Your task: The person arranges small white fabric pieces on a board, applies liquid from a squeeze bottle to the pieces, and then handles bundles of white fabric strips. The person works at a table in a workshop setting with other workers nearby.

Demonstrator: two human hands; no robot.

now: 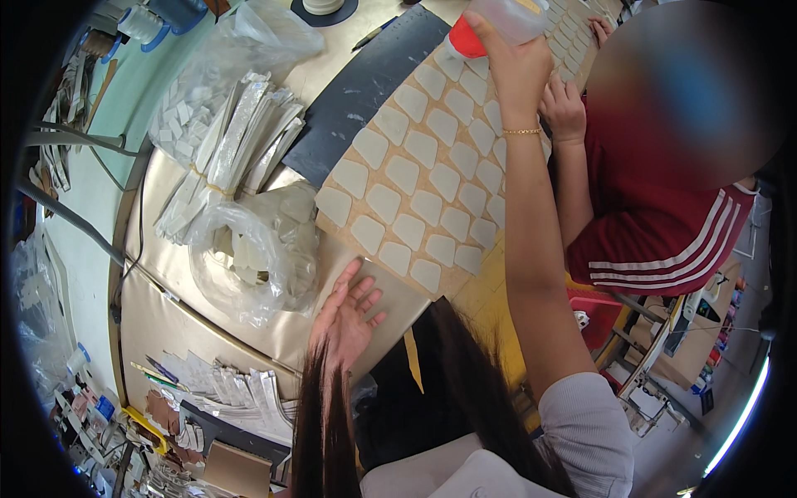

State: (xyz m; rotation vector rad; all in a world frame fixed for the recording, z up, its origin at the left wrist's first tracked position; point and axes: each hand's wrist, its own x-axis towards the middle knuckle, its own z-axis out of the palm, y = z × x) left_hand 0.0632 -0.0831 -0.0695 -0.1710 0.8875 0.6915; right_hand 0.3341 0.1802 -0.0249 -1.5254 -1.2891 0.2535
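My left hand (349,311) lies flat and open on the gold sheet (166,315), just below the corner of a tan board (432,166) covered with several pale rounded patches. My right hand (515,70) reaches far forward over that board and grips a clear plastic bottle with a red cap (490,29). A gold bracelet sits on that wrist. My own dark hair hangs down at the bottom of the view.
Another person in a red shirt with white stripes (656,216) sits at the right, hands (564,108) on the board. Clear bags of pale pieces (249,257), bundled white strips (224,158) and a dark sheet (365,83) lie left of it.
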